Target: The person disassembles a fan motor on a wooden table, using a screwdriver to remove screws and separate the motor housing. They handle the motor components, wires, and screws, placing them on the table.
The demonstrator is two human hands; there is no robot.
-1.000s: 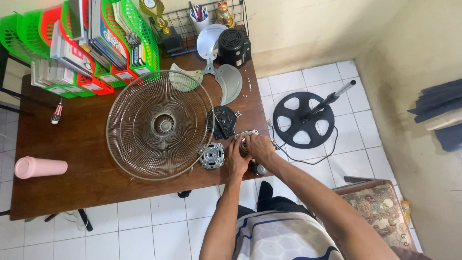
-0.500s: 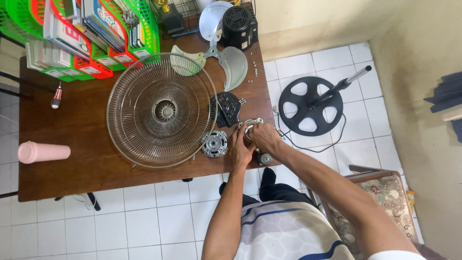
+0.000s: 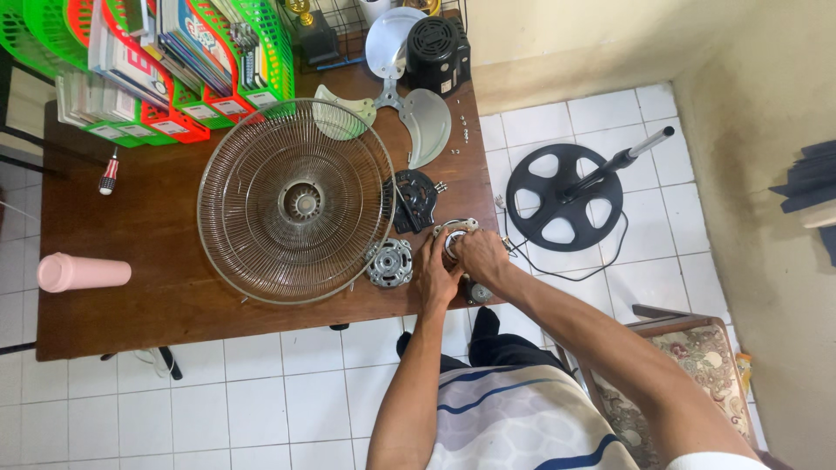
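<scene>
Both my left hand (image 3: 437, 277) and right hand (image 3: 481, 256) clamp the small round silver metal motor part (image 3: 455, 235) near the table's right edge; probably dense, rigid, greasy, best gripped around its rim.

small metal motor part (image 3: 455, 237) near table edge

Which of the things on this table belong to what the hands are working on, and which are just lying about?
In hand:
left hand and right hand on the metal motor part
round motor piece
black motor housing piece
wire fan guard
fan blades

Lying about:
pink tumbler
screwdriver
green and red file trays
</scene>
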